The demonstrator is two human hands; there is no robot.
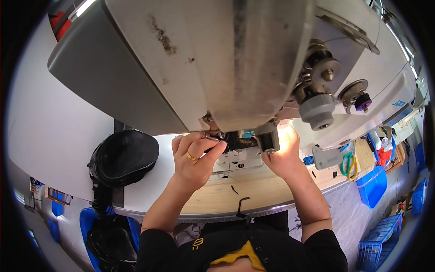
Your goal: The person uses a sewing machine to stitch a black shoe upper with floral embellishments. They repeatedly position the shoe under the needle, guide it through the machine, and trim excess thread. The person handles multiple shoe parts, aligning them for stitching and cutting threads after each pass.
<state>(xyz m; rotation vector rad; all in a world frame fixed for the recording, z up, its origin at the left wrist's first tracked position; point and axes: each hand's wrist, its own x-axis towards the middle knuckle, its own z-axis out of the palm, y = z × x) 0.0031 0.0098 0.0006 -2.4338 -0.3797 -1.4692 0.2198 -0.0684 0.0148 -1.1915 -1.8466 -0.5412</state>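
Under the head of a large white sewing machine (pixel 199 59), my left hand (pixel 197 156), with a gold ring, is closed in a pinch beside the needle area. Something small and dark shows at its fingertips, too small to name. My right hand (pixel 284 152) reaches up on the other side, next to a metal bracket (pixel 267 138). Bright lamp light washes it out and the machine hides its fingers. Between the hands lie the metal needle plate (pixel 239 158) and a strip of black material (pixel 240 140).
A black padded pouch-like piece (pixel 124 156) sits on the table left of my left hand. Black scraps (pixel 242 206) lie by the table's front edge. Green and yellow scissors (pixel 350 165) are at the right, near a blue bin (pixel 372 186). Another blue bin (pixel 86 222) holds black pieces below left.
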